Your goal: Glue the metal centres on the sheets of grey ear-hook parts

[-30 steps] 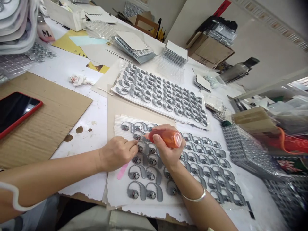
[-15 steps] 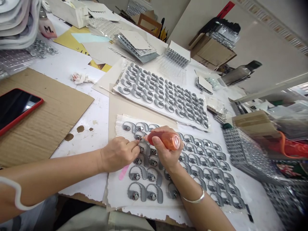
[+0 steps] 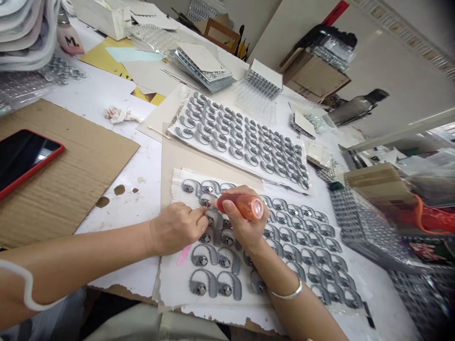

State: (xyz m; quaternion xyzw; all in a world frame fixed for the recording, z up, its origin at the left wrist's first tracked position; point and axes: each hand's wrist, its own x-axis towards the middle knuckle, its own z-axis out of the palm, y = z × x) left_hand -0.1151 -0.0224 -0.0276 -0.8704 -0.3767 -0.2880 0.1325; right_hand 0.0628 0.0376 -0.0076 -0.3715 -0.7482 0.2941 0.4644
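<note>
Left hand: fingers almost shut, pinching gray hook piece. Right hand: fingers wrapped tight around orange squeeze bottle.

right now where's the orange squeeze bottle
In the head view, the orange squeeze bottle sits in the right hand, its tip at the grey hook-shaped pieces beside the left hand.

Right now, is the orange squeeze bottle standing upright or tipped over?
Tipped nearly level: the right hand grips the orange squeeze bottle on its side, its narrow tip pointing left at a grey hook-shaped piece.
</note>
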